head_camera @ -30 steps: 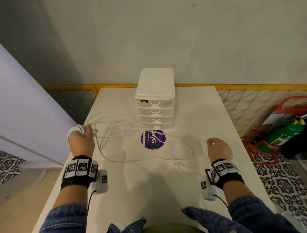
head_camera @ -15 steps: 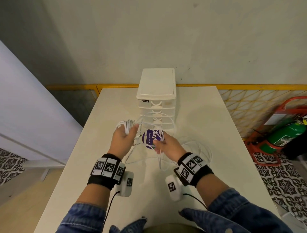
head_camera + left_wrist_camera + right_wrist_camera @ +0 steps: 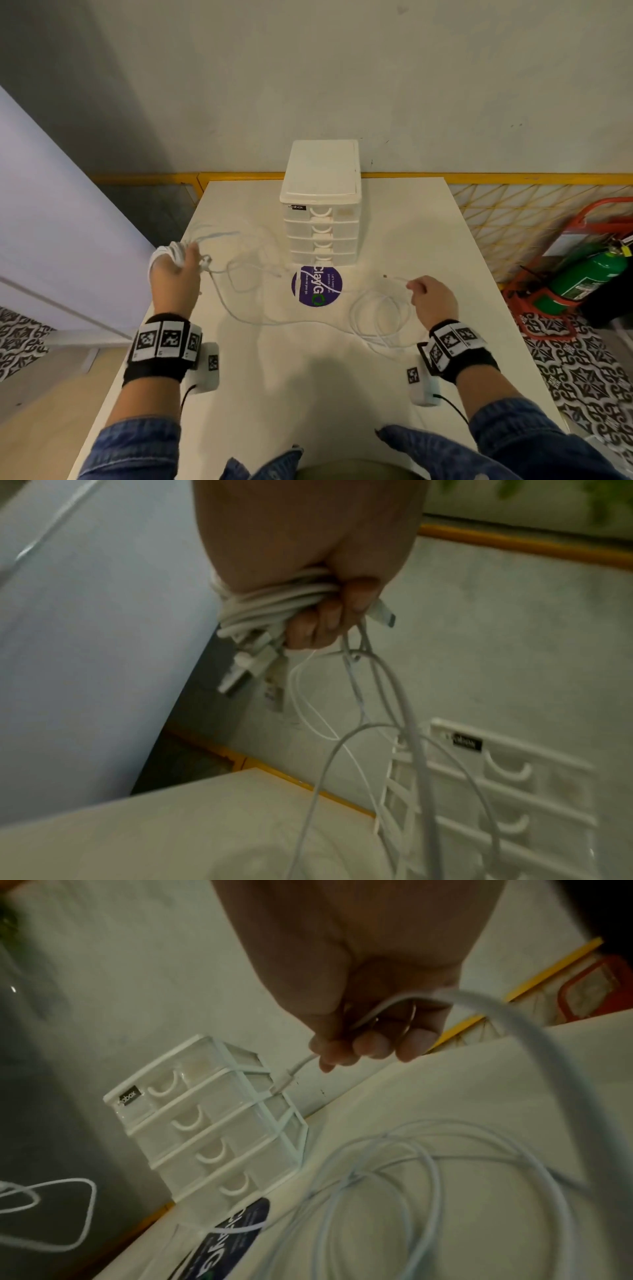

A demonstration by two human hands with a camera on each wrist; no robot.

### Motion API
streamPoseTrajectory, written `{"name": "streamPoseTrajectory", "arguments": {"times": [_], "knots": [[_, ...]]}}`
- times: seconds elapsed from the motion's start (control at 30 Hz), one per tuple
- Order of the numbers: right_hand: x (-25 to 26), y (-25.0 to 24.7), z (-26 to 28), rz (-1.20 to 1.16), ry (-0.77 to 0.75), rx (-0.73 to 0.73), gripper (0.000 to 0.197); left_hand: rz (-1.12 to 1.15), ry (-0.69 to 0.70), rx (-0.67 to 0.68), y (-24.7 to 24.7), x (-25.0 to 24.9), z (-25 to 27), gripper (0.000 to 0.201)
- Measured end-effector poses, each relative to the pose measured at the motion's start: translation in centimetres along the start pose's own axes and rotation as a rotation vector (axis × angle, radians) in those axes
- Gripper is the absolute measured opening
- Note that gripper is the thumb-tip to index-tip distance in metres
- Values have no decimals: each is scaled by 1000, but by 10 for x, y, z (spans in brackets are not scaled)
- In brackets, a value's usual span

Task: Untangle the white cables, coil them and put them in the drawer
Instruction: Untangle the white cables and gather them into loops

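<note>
My left hand (image 3: 174, 272) is raised over the table's left edge and grips a bundle of coiled white cable (image 3: 168, 255), wound around the hand (image 3: 329, 620) with plugs (image 3: 240, 674) dangling from it. Loose white cables (image 3: 246, 274) trail from it across the table to loops (image 3: 380, 318) on the right. My right hand (image 3: 430, 298) pinches one cable near its plug end (image 3: 394, 278), fingers (image 3: 369, 1042) curled round the strand (image 3: 301, 1064). The white four-drawer unit (image 3: 322, 222) stands at the back centre with all drawers pushed in.
A round purple sticker (image 3: 317, 285) lies on the white table (image 3: 308, 394) in front of the drawer unit. A green fire extinguisher (image 3: 589, 274) in a red stand sits on the floor at right. A pale panel (image 3: 51, 222) stands close on the left.
Half a second ago both hands were together at the table's centre. They have pulled apart, the left going left with the bundle, the right drawing a cable end to the right.
</note>
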State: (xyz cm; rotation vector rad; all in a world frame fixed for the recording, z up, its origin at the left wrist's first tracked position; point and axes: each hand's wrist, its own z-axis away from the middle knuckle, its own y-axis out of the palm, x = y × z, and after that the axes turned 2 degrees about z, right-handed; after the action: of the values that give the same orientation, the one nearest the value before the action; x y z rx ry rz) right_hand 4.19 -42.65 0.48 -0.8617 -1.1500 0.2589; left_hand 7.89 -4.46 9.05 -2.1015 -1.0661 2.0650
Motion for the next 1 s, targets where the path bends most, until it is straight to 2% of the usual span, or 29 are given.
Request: {"name": "streamPoseTrajectory", "arguments": {"times": [0.1,0.17,0.2,0.27,0.33,0.37,0.43,0.47,0.5,0.57,0.67,0.7,0.77,0.83,0.87,0.93,1.0], "knots": [[10,21,6,44,-76,103,21,37,-4,80,18,-9,13,32],[25,29,10,297,-164,106,37,110,-57,126,32,-12,22,35],[36,30,14,378,-255,50,43,134,-71,155,38,-14,26,36],[60,31,23,277,-479,0,48,177,-59,216,47,-20,34,37],[83,33,31,102,-623,193,47,272,-68,277,54,-27,41,34],[89,35,35,58,-634,323,41,309,-71,301,57,-30,44,32],[94,36,41,1,-570,490,20,324,-73,318,59,-35,47,31],[92,34,40,-40,-525,484,16,307,-70,317,58,-35,47,32],[88,29,37,-77,-469,414,16,275,-60,307,56,-33,45,34],[73,17,24,-121,-308,160,18,198,-31,253,47,-26,37,37],[32,-6,1,-286,45,-129,22,170,-67,152,28,-10,21,46],[19,-11,-4,-301,138,-158,24,193,-84,142,24,-6,17,47],[2,-14,-7,-166,219,-92,34,198,-90,175,24,-5,16,48],[3,-7,-4,27,195,-10,51,185,-76,243,33,-9,21,47],[10,-3,-1,47,134,-19,55,179,-68,272,38,-12,25,45],[32,2,9,2,-131,-141,55,162,-56,321,47,-16,32,39],[54,4,19,-90,-457,-197,41,153,-53,357,54,-21,37,36]]}}
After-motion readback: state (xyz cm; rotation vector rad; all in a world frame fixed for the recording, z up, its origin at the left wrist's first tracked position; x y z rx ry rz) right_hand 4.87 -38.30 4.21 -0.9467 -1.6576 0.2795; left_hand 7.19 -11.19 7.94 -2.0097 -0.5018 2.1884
